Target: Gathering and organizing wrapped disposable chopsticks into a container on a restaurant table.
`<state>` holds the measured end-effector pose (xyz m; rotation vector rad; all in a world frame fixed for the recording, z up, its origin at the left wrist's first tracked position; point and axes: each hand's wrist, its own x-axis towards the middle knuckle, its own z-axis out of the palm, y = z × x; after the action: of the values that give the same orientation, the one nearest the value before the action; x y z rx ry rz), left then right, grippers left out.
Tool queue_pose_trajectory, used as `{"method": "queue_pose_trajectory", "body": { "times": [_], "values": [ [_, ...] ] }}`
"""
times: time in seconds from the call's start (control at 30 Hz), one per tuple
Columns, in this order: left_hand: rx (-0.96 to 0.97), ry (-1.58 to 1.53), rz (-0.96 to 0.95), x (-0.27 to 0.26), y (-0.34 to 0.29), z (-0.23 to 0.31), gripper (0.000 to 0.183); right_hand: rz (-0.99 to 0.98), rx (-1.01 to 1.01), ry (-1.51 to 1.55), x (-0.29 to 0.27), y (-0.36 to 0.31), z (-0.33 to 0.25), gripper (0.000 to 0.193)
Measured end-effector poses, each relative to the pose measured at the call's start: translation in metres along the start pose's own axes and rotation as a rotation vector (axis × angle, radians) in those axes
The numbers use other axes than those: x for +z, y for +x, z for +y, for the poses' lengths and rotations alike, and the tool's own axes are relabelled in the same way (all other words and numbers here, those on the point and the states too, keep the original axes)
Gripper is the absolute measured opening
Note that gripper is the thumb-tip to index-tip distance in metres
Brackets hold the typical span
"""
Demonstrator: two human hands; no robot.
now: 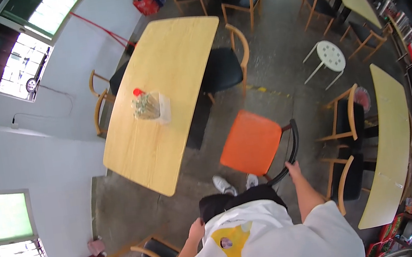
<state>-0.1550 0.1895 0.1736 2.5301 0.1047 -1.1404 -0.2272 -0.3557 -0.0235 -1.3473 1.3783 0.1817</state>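
wrinkled white t-shirt (288, 237) spreads behind the right hand (293, 168), which grips the curved black backrest (295, 140) of a chair; its smooth, squarish orange seat (251, 142) lies ahead-left of that hand. the left hand (196, 229), open or closed i cannot tell, hangs behind a wood-grained table (160, 56).

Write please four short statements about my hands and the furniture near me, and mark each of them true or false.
1. The right hand holds the black backrest of the orange-seated chair. True.
2. The left hand holds a backrest too. False: the left hand is beside the black legwear.
3. The round stool is black. False: the round stool is white.
4. A whitish box stands on the large table. True.
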Motion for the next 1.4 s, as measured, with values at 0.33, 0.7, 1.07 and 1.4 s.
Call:
{"method": "queue_pose_trajectory", "body": {
  "times": [0.33,0.7,1.07,1.4],
  "values": [
    [-0.233,-0.291,-0.078,0.03,-0.071,-0.063,0.038,0.013,0.157,0.735,0.041,0.015,-0.025,0.028],
    [-0.183,-0.347,-0.076,0.013,-0.043,-0.059,0.039,-0.007,-0.214,0.586,0.189,-0.023,-0.179,0.023],
    [-0.13,-0.524,-0.056,0.031,-0.026,-0.166,0.038,-0.211,-0.126,0.688,0.242,-0.041,-0.159,0.015],
    [-0.099,-0.483,-0.191,-0.082,0.014,-0.157,0.034,-0.059,-0.056,0.571,0.257,-0.014,-0.076,0.03]
  ]
}}
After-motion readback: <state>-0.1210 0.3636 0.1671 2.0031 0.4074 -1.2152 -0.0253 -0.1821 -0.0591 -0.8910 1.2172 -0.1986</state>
